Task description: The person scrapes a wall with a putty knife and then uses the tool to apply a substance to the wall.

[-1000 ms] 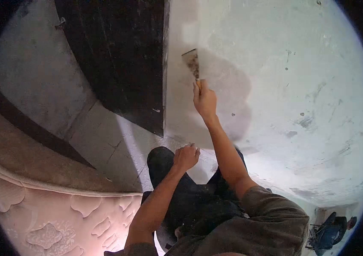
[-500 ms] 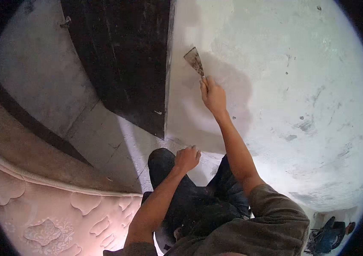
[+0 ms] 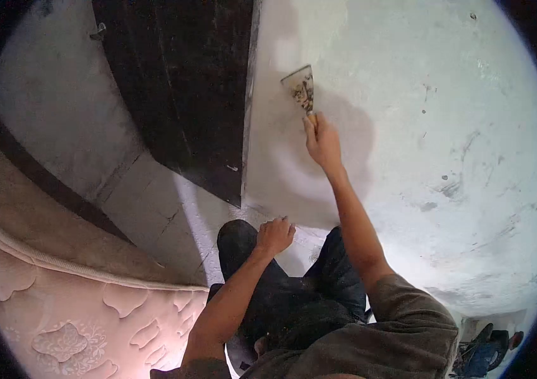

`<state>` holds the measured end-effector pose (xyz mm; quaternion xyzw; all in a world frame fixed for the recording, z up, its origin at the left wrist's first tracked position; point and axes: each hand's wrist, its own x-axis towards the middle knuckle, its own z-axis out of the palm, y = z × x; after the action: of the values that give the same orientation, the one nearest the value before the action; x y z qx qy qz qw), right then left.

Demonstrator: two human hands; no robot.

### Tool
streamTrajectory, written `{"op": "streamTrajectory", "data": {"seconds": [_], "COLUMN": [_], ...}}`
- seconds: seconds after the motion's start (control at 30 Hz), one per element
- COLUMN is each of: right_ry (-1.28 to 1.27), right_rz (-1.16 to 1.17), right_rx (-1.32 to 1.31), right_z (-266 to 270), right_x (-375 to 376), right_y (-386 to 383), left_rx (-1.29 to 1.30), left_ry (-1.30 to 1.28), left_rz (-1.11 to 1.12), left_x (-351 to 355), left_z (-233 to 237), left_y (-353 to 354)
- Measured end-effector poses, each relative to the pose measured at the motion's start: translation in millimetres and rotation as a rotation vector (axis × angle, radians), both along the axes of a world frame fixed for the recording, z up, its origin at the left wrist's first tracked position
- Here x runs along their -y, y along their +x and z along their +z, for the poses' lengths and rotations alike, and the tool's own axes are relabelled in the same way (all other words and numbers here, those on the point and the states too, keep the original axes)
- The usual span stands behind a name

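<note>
In the head view, the right hand [image 3: 323, 140] sits just above the middle of the frame, its arm reaching up from the lower right. Its fingers are wrapped tight round the handle of a putty knife [image 3: 300, 88]. The soiled blade points up and lies against the pale wall [image 3: 445, 114], near the wall's left edge. A greyer, smoother patch of wall spreads around and below the blade and the hand. The rest of the wall to the right is rough, with dark flecks and scuffs.

The left hand [image 3: 274, 235] is below the middle of the frame, curled into a loose fist with nothing visible in it. It rests by the raised knee [image 3: 238, 243], which is clad in dark trousers, well apart from the knife.

A dark door [image 3: 180, 82] fills the upper left of centre. Its pale edge runs down just left of the blade, so the knife has only a narrow strip of wall beside it. A tiled floor [image 3: 148, 208] shows below the door. A pink quilted mattress [image 3: 79, 316] lies across the lower left corner. At the bottom right, a dark bag [image 3: 483, 355] lies at the foot of the wall.
</note>
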<state>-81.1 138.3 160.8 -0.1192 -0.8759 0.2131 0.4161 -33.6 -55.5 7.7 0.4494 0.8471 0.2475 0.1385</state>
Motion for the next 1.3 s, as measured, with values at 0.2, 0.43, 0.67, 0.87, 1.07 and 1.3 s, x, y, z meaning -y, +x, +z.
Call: {"op": "streamTrajectory", "data": {"seconds": [0.2,0.43,0.67,0.87,1.07,1.3], "right_ry": [-0.133,-0.100,-0.076,-0.040,-0.061,0.010], "right_rz": [0.003,-0.036,-0.097,-0.159,-0.110,-0.184], "right_rx": [-0.020,-0.037,-0.020,-0.001,-0.106,-0.034], "right_z": [-27.6,-23.7,-25.4,-24.3,-20.5,0.2], "right_x": [16.3,22.4,39.3,41.1,45.8,51.6], "right_y": [-3.9,-16.6,-17.0,-29.4,-29.2,-34.9], "left_rx": [0.018,0.082,0.000,0.041,0.017,0.009], "left_ry": [0.017,-0.005,0.054,-0.021,0.001,0.065], "left_rz": [-0.014,-0.005,0.017,-0.012,0.013,0.002], "left_x": [-5.7,-1.9,-3.0,-2.7,-1.4,-3.7], "left_z": [-7.6,1.4,-8.0,-7.3,-3.9,-16.4], "left_y": [-1.3,-0.5,-4.6,2.0,-7.3,-1.3]}}
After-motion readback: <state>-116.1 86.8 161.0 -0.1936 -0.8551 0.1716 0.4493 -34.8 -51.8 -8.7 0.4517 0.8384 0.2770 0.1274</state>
